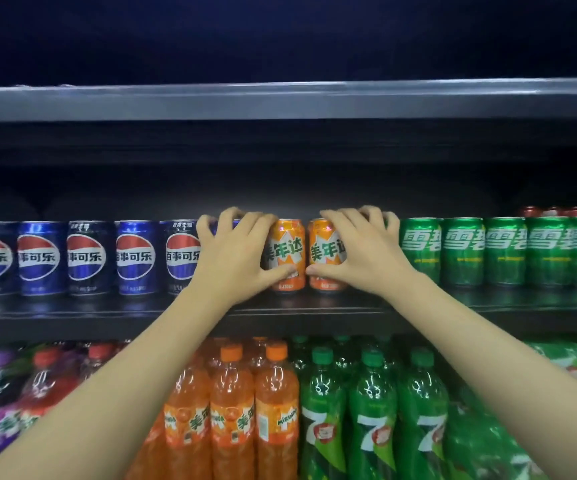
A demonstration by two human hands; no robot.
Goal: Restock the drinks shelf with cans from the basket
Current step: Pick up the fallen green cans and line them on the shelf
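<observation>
Drinks shelf point(315, 308) — blue cans point(134, 258) left, green cans point(464, 251) right; bottles point(276, 407) (orange, green) on the tier below. Centre: two orange cans point(289, 252) upright, side by side. Left hand point(237, 252) curls round the left one, right hand point(360, 251) round the other point(321, 254) — thumbs pinching low.

Shelf point(72, 311) front edge packed w/ cans point(86, 258) side to side; free room only above can tops.
</observation>
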